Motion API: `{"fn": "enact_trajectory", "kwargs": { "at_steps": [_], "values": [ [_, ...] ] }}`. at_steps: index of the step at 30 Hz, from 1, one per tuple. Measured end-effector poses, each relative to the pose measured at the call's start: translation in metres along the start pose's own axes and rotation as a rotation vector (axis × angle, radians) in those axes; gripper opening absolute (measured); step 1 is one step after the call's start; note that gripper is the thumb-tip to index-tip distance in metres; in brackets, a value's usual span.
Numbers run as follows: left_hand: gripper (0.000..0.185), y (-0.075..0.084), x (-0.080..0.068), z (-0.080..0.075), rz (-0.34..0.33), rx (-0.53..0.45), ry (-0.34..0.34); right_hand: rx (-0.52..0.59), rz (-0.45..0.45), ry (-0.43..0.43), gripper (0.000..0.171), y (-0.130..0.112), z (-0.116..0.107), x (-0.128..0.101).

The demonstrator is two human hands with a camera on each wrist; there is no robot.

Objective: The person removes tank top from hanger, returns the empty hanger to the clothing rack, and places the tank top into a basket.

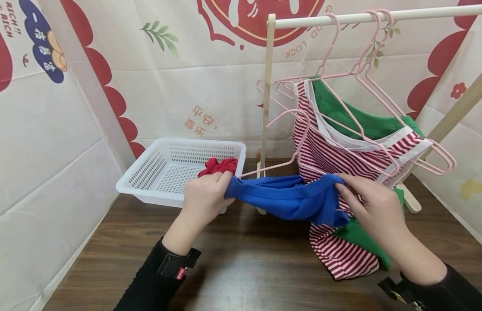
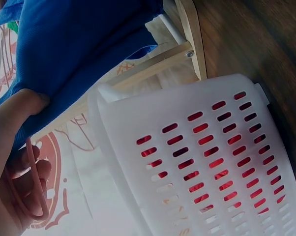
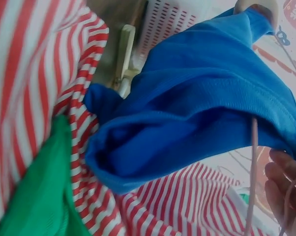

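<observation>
While both hands stretch it above the wooden surface [image 1: 233, 259], the blue garment [image 1: 287, 196] looks soft and light (likely stretchy); left hand [image 1: 203, 196] and right hand [image 1: 370, 203] fingers pinch its ends, best held at the hems.

The blue garment [image 1: 291, 196] hides most of, probably, a pink hanger [image 1: 264, 170].

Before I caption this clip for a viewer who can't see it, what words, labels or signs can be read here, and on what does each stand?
"RICH!! RICH": backdrop cloth, top left.
"有帮富" as far as I can read it: blue badge on that cloth.
"平安喜乐": orange, on the cloth above the white basket.
"OD LUCK": upside down by the wooden rack post; the start is hidden.
Red label on the left wrist strap: too small to read.
</observation>
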State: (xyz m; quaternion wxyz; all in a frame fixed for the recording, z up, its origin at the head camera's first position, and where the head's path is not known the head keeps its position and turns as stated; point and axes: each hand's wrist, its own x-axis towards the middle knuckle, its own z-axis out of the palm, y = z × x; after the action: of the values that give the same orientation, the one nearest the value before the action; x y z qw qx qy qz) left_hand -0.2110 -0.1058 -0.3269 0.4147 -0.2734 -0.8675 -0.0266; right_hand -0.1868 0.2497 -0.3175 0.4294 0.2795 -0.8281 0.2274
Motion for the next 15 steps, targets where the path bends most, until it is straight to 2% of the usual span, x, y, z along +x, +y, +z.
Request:
{"fn": "enact_trajectory", "kwargs": {
  "at_steps": [2, 10, 15],
  "values": [
    [0.055, 0.001, 0.0, 0.0, 0.005, 0.004, 0.004, -0.007, 0.015, -0.017, 0.023, -0.003, 0.0, 0.003],
    [0.059, 0.005, 0.001, 0.0, 0.007, 0.005, 0.005, -0.043, 0.024, -0.085, 0.03, -0.013, -0.001, 0.02],
    [0.068, 0.007, 0.002, 0.0, 0.024, 0.008, 0.002, -0.012, 0.041, -0.1, 0.029, -0.017, -0.001, 0.027]
  ]
}}
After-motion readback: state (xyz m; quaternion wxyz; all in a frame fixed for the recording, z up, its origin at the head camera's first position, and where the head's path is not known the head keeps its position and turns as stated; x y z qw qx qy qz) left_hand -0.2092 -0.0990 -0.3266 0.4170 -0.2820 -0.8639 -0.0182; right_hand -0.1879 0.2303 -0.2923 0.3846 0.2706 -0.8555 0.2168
